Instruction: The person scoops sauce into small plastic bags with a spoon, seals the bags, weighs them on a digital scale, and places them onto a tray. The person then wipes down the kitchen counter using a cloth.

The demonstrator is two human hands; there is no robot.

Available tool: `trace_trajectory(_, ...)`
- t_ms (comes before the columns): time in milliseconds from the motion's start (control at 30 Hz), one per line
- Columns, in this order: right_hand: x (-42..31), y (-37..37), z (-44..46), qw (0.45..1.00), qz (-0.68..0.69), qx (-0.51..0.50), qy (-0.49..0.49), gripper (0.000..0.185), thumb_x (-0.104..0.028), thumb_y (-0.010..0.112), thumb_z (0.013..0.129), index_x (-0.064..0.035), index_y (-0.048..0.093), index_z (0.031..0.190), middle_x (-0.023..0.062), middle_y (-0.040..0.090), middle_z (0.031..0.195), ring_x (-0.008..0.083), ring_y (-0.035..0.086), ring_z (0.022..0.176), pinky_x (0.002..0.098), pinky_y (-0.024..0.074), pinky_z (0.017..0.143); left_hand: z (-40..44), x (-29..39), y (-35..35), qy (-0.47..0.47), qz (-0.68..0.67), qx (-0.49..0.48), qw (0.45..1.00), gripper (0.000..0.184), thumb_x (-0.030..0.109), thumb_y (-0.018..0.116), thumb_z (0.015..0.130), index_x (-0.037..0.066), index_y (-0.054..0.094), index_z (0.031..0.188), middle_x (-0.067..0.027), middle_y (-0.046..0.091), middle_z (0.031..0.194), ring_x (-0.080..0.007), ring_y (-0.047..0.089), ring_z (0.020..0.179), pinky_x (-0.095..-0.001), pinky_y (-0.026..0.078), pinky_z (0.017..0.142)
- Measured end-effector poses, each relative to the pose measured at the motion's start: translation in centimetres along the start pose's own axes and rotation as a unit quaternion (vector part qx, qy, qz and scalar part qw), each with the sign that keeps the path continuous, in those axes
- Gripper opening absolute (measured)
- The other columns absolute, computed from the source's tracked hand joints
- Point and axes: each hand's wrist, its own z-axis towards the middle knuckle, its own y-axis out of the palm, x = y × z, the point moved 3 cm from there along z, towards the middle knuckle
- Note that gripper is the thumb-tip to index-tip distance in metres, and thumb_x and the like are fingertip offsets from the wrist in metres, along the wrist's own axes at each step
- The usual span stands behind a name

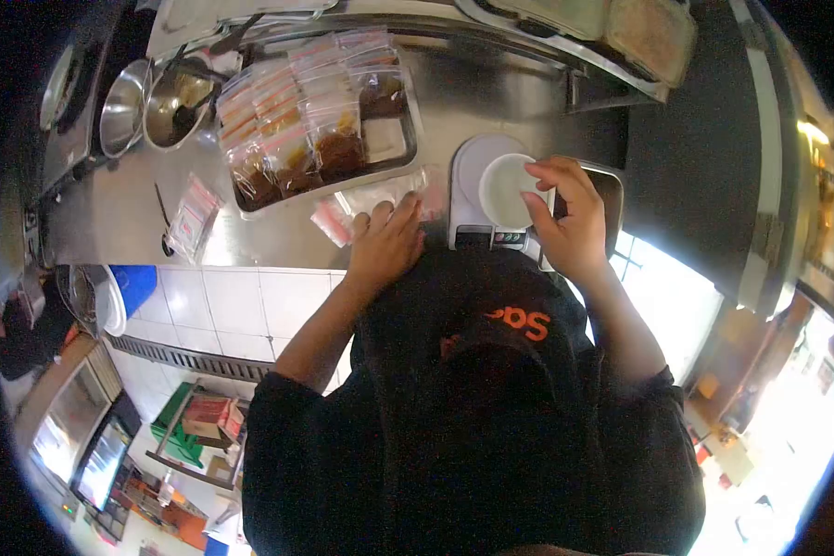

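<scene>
Tabletop point(120, 204): steel. Metal bowls point(125, 109), two, side by side, at the tabletop's left end. Tiled floor point(236, 306), below the tabletop's near edge. Drain grate point(195, 360), in floor, farther from the tabletop.

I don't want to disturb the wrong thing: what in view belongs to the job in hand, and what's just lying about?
Job, by the look of it:
White cup, right hand at its rim
Scale beneath the cup
Flat bags under the left hand
Filled bags in the metal tray

Apparently just lying about:
Steel bowls
Blue item
Green item
</scene>
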Motion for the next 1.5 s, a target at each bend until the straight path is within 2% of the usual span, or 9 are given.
trace_trajectory(300, 0.3, 0.1, -1.6, 0.99, 0.094, -0.074, 0.07, 0.03, -0.011, 0.072, 0.083, -0.0061, 0.067, 0.112, 0.0142, 0.066, 0.103, 0.0236, 0.066, 0.087, 0.033, 0.0523, 0.076, 1.6, 1.2, -8.7, -0.008, -0.139, 0.274, 0.952, 0.04, 0.025, 0.08, 0.071, 0.014, 0.071, 0.108, 0.0059, 0.067, 0.107, -0.0185, 0.055, 0.09, -0.0364, 0.036, 0.084)
trace_trajectory(433, -1.1, 1.5, -1.6, 0.825, 0.523, -0.163, 0.138, 0.032, -0.022, 0.071, 0.09, -0.0008, 0.064, 0.114, 0.0067, 0.067, 0.103, 0.014, 0.063, 0.091, 0.0282, 0.0503, 0.079, 2.7, 3.0, -12.1, 0.048, -0.034, 0.34, 0.939, 0.037, 0.022, 0.08, 0.071, 0.014, 0.072, 0.107, 0.0058, 0.069, 0.106, -0.0179, 0.054, 0.085, -0.0356, 0.034, 0.084)
trace_trajectory(567, -3.1, 0.2, -1.0, 0.825, 0.53, -0.151, 0.123, 0.032, -0.02, 0.069, 0.093, 0.0022, 0.062, 0.115, 0.0043, 0.066, 0.101, 0.0109, 0.06, 0.093, 0.0261, 0.0501, 0.082, 3.4, 3.2, -14.0, 0.03, -0.141, 0.306, 0.941, 0.031, 0.016, 0.076, 0.078, 0.01, 0.071, 0.108, -0.0009, 0.07, 0.109, -0.0165, 0.058, 0.089, -0.0349, 0.038, 0.089)
trace_trajectory(667, -3.0, 0.4, -0.6, 0.834, 0.504, -0.131, 0.184, 0.025, -0.014, 0.068, 0.093, 0.0019, 0.063, 0.111, 0.0036, 0.066, 0.098, 0.0102, 0.06, 0.089, 0.0247, 0.0497, 0.08, 2.9, 2.8, -12.3, -0.154, -0.588, 0.249, 0.754, 0.032, 0.015, 0.069, 0.089, 0.0, 0.066, 0.116, -0.0117, 0.069, 0.116, -0.0236, 0.06, 0.108, -0.037, 0.042, 0.1)
trace_trajectory(767, -2.8, 2.2, -1.6, 0.828, 0.508, -0.186, 0.149, 0.019, -0.01, 0.067, 0.092, 0.0015, 0.065, 0.107, 0.0035, 0.067, 0.096, 0.0098, 0.06, 0.086, 0.0244, 0.0499, 0.079, 4.1, 4.2, -12.3, -0.105, -0.791, 0.259, 0.544, 0.031, 0.011, 0.06, 0.096, -0.003, 0.061, 0.123, -0.017, 0.065, 0.122, -0.0254, 0.059, 0.116, -0.0377, 0.042, 0.105)
trace_trajectory(867, -3.4, 2.6, -2.0, 0.825, 0.524, -0.138, 0.161, 0.014, -0.005, 0.066, 0.092, 0.0011, 0.066, 0.104, 0.0019, 0.066, 0.092, 0.0078, 0.059, 0.082, 0.0246, 0.0495, 0.074, 4.3, 5.5, -12.1, -0.106, -0.841, 0.232, 0.477, 0.03, 0.009, 0.058, 0.097, -0.002, 0.06, 0.125, -0.0159, 0.064, 0.125, -0.0241, 0.06, 0.115, -0.0392, 0.043, 0.104)
trace_trajectory(1267, -3.5, 1.6, -3.1, 0.849, 0.505, -0.033, 0.149, 0.006, -0.006, 0.067, 0.091, 0.0005, 0.066, 0.09, 0.0013, 0.066, 0.08, 0.0059, 0.058, 0.072, 0.0211, 0.0466, 0.062, 4.0, 6.1, -10.9, -0.184, -0.841, 0.205, 0.465, 0.024, 0.004, 0.063, 0.092, 0.001, 0.062, 0.116, -0.0125, 0.066, 0.114, -0.0218, 0.06, 0.107, -0.0356, 0.043, 0.099)
trace_trajectory(1400, -3.8, 0.4, -3.6, 0.946, 0.302, -0.033, 0.115, 0.015, -0.011, 0.074, 0.084, -0.001, 0.065, 0.081, 0.0051, 0.065, 0.074, 0.0104, 0.061, 0.067, 0.0266, 0.0488, 0.059, 3.1, 5.6, -12.2, -0.199, -0.516, 0.421, 0.719, 0.031, 0.013, 0.076, 0.08, 0.003, 0.063, 0.106, -0.0075, 0.066, 0.1, -0.0198, 0.062, 0.094, -0.0318, 0.044, 0.087)
trace_trajectory(1500, -4.4, 0.4, -4.0, 0.974, 0.218, -0.055, 0.022, 0.018, -0.013, 0.077, 0.078, -0.0019, 0.064, 0.077, 0.0099, 0.064, 0.071, 0.0184, 0.064, 0.064, 0.0318, 0.0508, 0.058, 3.1, 5.2, -12.4, -0.015, -0.529, 0.164, 0.832, 0.025, 0.014, 0.078, 0.079, 0.004, 0.066, 0.098, -0.0062, 0.067, 0.094, -0.0187, 0.063, 0.089, -0.0328, 0.047, 0.08)
